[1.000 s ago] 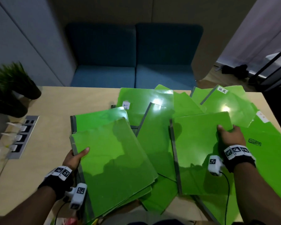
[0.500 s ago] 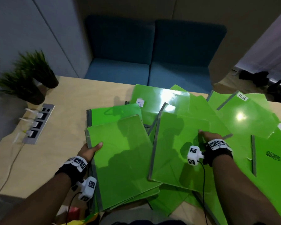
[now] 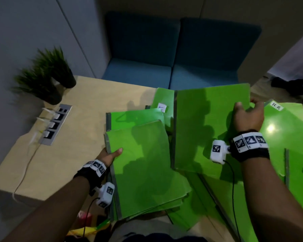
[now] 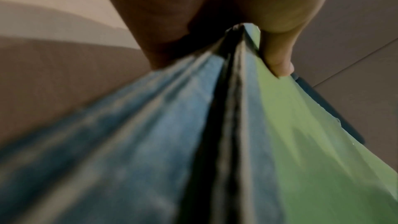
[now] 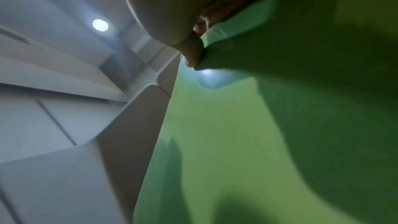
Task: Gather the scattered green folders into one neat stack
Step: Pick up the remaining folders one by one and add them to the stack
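Observation:
A stack of green folders [image 3: 143, 165] with grey spines lies at the near left of the table; my left hand [image 3: 108, 157] grips its spine edge, thumb on the top cover. The left wrist view shows that thumb [image 4: 277, 55] pressing the folder stack [image 4: 312, 151] from the side. My right hand [image 3: 247, 116] holds one green folder [image 3: 206, 130] lifted and tilted above the scattered ones, thumb on top and fingers behind its right edge. In the right wrist view the thumb [image 5: 193, 52] pinches that folder [image 5: 247, 142]. More green folders [image 3: 287, 130] lie spread to the right, one labelled H.R [image 3: 276, 106].
Two potted plants [image 3: 47, 75] stand at the table's far left corner. A power socket strip [image 3: 55, 124] with plugs and a white cable is set into the wooden table [image 3: 73, 154]. A blue sofa [image 3: 173, 55] sits beyond the table.
My right hand has lifted its folder off the scattered pile and carried it left, raised and tilted. My left hand has kept its grip on the stack.

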